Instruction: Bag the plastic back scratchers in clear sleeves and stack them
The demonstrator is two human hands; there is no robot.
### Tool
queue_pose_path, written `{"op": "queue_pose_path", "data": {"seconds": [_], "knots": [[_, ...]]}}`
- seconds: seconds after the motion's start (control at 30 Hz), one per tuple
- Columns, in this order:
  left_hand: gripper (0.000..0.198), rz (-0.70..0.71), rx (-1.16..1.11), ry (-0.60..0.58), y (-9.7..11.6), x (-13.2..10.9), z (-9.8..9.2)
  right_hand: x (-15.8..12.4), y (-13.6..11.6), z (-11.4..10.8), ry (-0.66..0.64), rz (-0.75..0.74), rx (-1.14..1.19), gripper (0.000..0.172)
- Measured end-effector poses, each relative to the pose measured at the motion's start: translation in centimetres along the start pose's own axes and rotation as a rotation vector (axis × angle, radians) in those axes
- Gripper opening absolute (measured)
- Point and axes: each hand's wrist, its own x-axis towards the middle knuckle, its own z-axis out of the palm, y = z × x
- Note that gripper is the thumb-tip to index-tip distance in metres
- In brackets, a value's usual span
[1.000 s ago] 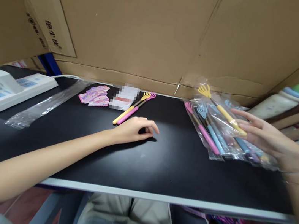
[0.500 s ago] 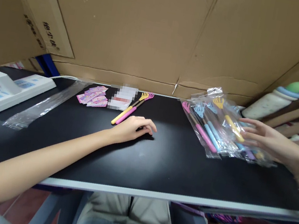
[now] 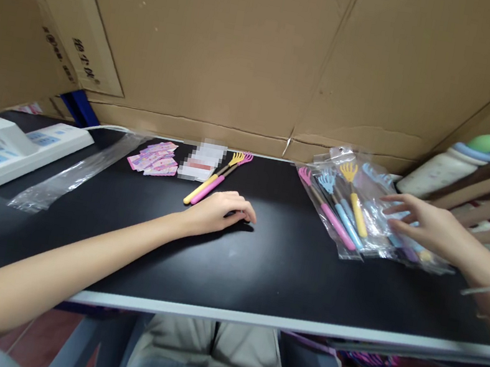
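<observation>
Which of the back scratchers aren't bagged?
The yellow and pink pair lying bare on the table just beyond the left hand; the rest sit in clear bags under the right hand.

Two loose back scratchers (image 3: 215, 175); one power strip (image 3: 19, 147); two hands (image 3: 221, 210).

A white power strip (image 3: 19, 145), an empty clear bag (image 3: 76, 174) and pink cards (image 3: 156, 157) lie on the black table (image 3: 257, 274).
</observation>
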Motion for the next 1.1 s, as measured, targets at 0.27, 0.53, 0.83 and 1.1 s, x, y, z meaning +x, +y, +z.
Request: {"op": "queue_pose_path", "data": {"seconds": [0.27,0.53,0.83,1.1], "knots": [[0.028,0.011,0.079,-0.067,0.5,-0.1,-0.3,-2.0,-3.5,0.7,0.267,-0.126,-0.295,0.031],[0.028,0.015,0.104,-0.084,0.6,-0.1,-0.4,-3.8,-10.5,2.2,0.379,-0.501,-0.096,0.021],[0.024,0.000,0.153,-0.065,0.8,-0.1,-0.3,-3.5,-19.4,5.1,0.164,-0.794,-0.036,0.018],[0.024,0.012,0.167,-0.013,0.7,-0.2,-0.3,-1.8,-21.0,7.6,0.160,-0.922,-0.125,0.014]]}}
